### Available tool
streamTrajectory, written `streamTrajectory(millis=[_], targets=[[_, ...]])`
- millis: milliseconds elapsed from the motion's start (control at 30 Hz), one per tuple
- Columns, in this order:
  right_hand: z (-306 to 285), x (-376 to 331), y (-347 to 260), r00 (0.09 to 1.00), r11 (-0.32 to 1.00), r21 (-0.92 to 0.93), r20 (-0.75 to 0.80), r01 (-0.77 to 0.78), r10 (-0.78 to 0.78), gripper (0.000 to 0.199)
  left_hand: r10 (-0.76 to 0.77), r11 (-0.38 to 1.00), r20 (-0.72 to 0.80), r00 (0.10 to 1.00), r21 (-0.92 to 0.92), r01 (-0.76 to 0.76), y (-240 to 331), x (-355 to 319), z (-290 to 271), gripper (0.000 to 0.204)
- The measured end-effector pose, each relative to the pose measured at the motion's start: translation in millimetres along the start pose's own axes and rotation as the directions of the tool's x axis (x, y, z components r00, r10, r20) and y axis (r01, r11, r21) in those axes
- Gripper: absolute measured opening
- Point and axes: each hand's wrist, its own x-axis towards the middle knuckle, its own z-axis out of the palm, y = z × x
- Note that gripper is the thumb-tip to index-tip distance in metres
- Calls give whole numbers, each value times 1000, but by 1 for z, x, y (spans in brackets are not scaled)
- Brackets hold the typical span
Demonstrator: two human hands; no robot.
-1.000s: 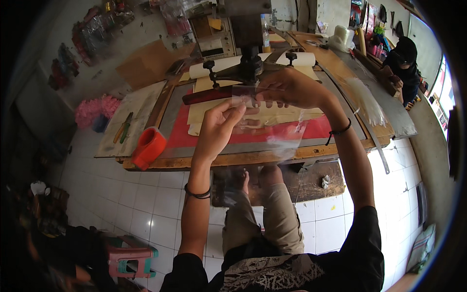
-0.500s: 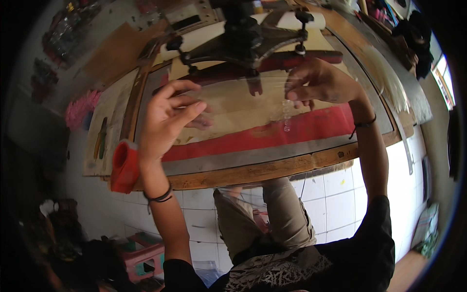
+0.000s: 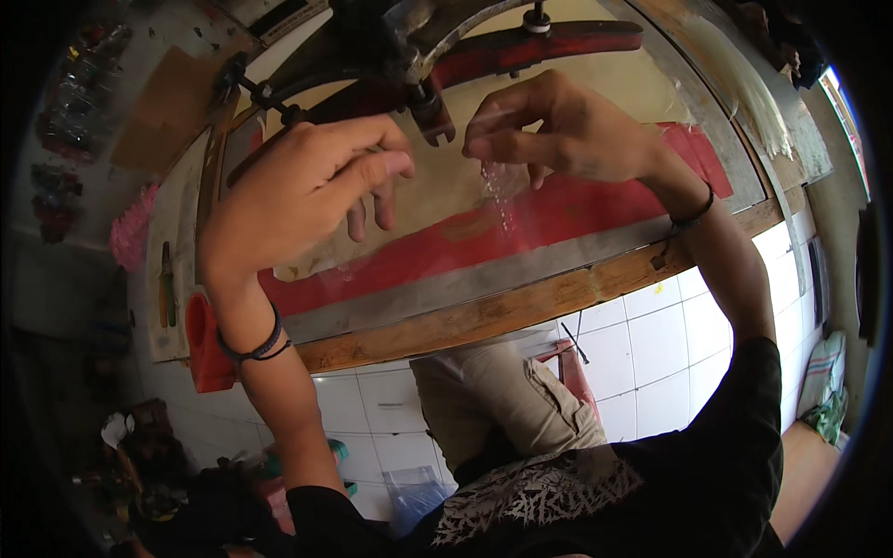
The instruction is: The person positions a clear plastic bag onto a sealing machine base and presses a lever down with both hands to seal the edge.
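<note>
My right hand [image 3: 572, 135] is closed in a pinch over the table. From its fingertips hangs clear plastic sheeting [image 3: 499, 195] with a row of small shiny dots along it. To its left my left hand [image 3: 298, 191] is closed too, thumb against bent fingers, at what looks like the other end of the same sheet; the transparent plastic hardly shows there. Below both hands lies a red strip [image 3: 446, 244] on the worktop. Just above them hangs a dark metal machine head [image 3: 409, 51] with a notched tip and a curved red bar [image 3: 549, 46].
A wooden rail [image 3: 465, 321] edges the table in front of me. A red plastic holder [image 3: 212, 349] sits at its left corner, near green-handled tools [image 3: 166, 288] and a pink bundle [image 3: 133, 228]. Pale strands [image 3: 749, 88] lie at far right. A blue plastic bag [image 3: 419, 498] is on the floor.
My right hand has moved left and up with the plastic, and the hands are closer together. My left hand has turned its back upward. The whole view has shifted.
</note>
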Motion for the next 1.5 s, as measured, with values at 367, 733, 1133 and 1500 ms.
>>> streamTrajectory(millis=[367, 733, 1133, 1500], targets=[[44, 5, 7, 995, 983, 172, -71, -63, 76, 26, 89, 994, 87, 992, 61, -94, -27, 5, 14, 34], [36, 0, -3, 978, 959, 203, 114, -196, 176, 24, 58, 997, 20, 998, -56, -57, -42, 7, 4, 43], [38, 5, 4, 994, 975, 194, 22, -113, 111, 25, 196, 965, 136, 971, -202, -167, -57, 20, 8, 42], [29, 5, 3, 996, 963, 259, -19, -77, 85, 26, 240, 957, 48, 969, -182, -228, -56, 18, 14, 40]])
